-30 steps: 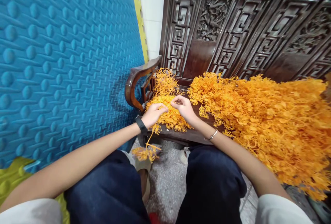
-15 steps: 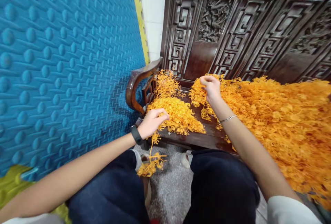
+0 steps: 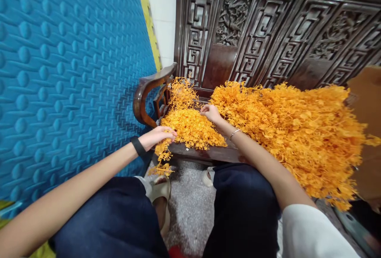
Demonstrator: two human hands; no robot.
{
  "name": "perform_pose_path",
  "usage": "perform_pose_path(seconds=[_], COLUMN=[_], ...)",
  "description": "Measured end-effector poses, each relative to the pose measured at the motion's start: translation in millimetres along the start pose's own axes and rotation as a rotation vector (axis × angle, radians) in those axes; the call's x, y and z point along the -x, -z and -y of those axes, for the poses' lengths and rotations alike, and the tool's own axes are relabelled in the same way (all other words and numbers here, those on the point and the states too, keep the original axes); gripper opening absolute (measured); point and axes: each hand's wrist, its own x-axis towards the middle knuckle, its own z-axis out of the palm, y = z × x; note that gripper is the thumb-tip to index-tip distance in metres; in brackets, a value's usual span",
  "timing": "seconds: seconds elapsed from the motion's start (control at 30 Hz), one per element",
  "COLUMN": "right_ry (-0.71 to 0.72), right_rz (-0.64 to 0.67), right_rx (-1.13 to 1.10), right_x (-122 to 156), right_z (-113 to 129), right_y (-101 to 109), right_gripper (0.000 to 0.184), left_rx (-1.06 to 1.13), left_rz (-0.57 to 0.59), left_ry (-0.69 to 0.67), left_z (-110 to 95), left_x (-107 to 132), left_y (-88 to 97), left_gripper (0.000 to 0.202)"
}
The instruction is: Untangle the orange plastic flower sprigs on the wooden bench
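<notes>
My left hand [image 3: 159, 135] is closed around a strand of orange artificial flowers [image 3: 163, 156], which dangles below it past the front edge of the bench. Just beside that hand lies a small pile of orange flowers [image 3: 193, 129] on the bench seat. Over the far right side of this pile is my right hand [image 3: 210, 113], thumb and fingers pinched together; whatever they may hold is too small to make out. A looser tangle of thin orange stems [image 3: 181, 93] sits behind the pile, against the armrest.
A large heap of orange flowers [image 3: 291, 127] covers the bench to the right. The dark carved bench back [image 3: 222, 65] rises behind, with a curved armrest [image 3: 141, 101] at left. Blue foam matting [image 3: 74, 71] lies beyond it. Brown cardboard [image 3: 367, 131] stands at far right.
My right hand has moved left, from the large heap to the small pile. My left hand still holds the dangling strand, now slightly lower against the bench. The view has shifted right.
</notes>
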Motion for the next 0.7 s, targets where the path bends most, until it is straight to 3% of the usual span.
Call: perform_pose_path(seconds=[0.23,0.43,0.5,0.7], right_ry=[0.019,0.11,0.173,0.303], right_rz=[-0.023,-0.164,-0.105,0.289], right_rx=[-0.093,-0.198,-0.272,-0.378], right_x=[5.1,24.7,39.7,89.7], right_z=[-8.3,4.6,20.7,79.7], right_y=[-1.6,2.9,4.3,2.3], right_gripper=[0.015,0.021,0.015,0.018], left_rx=[0.167,0.132,0.152,0.357], left_rz=[0.004,-0.019,-0.051,-0.039], left_ry=[-0.047,-0.001,0.018,0.091], left_z=[-10.0,-21.1,-23.1,-28.4], left_x=[-3.6,-3.8,-4.0,-4.6], left_y=[-0.5,-7.4,-8.6,-15.3], left_gripper=[0.02,0.024,0.025,0.022])
